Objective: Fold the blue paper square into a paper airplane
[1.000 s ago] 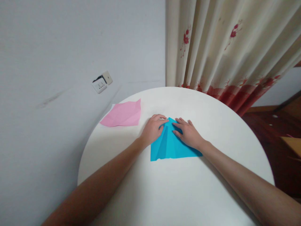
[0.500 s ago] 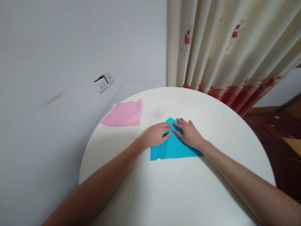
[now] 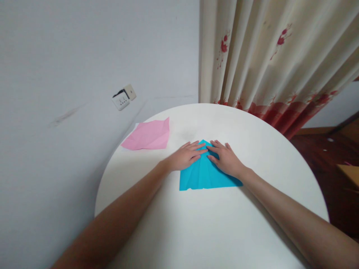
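Note:
A blue sheet of paper (image 3: 200,177), folded to a point at its far end, lies on the white round table (image 3: 196,231). Creases run down it, and its near edge has small ragged nicks. My left hand (image 3: 185,156) rests over the paper's left side, fingers spread and reaching across just below the tip. On the right slanted side lies my right hand (image 3: 224,158), its fingers outstretched and pressing on the paper. The fingertips of both hands almost meet near the tip. Parts of both slanted edges are hidden under my hands.
Creased pink paper (image 3: 148,135) lies at the table's far left, with a white sheet edge showing beneath it. A wall with a socket (image 3: 121,101) stands on the left. A cream and red curtain (image 3: 266,74) hangs behind the table.
My left hand has shifted slightly up and left, its fingers now more spread near the tip. My right hand and the blue paper stay in place.

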`<action>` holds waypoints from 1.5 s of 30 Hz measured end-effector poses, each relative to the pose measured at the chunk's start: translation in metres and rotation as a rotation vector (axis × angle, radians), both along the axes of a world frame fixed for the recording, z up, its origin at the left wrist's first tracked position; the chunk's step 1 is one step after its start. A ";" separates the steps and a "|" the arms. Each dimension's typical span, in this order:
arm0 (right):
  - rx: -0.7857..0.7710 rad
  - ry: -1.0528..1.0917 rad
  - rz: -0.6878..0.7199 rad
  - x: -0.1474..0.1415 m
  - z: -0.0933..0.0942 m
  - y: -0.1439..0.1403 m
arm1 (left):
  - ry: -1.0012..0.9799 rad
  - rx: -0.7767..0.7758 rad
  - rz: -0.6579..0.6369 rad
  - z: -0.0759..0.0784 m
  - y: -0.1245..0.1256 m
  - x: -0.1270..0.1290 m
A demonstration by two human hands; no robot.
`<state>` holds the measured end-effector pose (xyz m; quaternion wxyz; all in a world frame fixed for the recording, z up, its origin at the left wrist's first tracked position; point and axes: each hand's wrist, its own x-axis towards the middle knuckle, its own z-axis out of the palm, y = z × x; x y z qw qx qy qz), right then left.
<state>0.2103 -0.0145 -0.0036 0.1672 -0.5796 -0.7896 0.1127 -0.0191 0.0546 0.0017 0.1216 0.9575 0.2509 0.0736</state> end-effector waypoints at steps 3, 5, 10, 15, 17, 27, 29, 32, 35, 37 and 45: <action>-0.002 -0.006 0.002 0.000 0.001 0.000 | 0.073 -0.042 -0.004 0.003 0.001 -0.004; -0.003 -0.011 0.003 0.000 0.001 0.000 | 0.092 -0.049 -0.008 0.004 0.001 -0.005; 0.018 -0.047 -0.005 -0.002 0.002 0.000 | 0.118 -0.030 -0.012 0.004 0.002 -0.004; 0.090 -0.138 0.018 -0.019 -0.001 -0.010 | 0.149 -0.002 0.002 0.003 0.001 -0.003; 0.066 -0.135 0.021 -0.028 -0.005 -0.015 | 0.150 0.000 0.005 0.003 0.000 -0.003; 0.030 -0.064 0.201 -0.019 -0.006 -0.013 | -0.066 0.066 0.188 0.014 -0.002 -0.002; 0.020 -0.076 0.236 -0.016 -0.003 -0.012 | -0.087 0.076 0.222 0.012 0.000 -0.002; -0.002 -0.085 0.256 -0.014 -0.001 -0.012 | -0.032 0.005 0.174 0.007 0.002 -0.003; -0.021 -0.090 0.265 -0.014 0.002 -0.012 | 0.048 -0.045 0.146 0.005 0.003 -0.002; -0.030 -0.091 0.273 -0.014 0.003 -0.012 | 0.076 -0.045 0.165 0.004 0.003 -0.003; -0.017 -0.060 0.290 -0.009 0.002 -0.009 | 0.132 0.031 0.221 -0.001 0.002 -0.004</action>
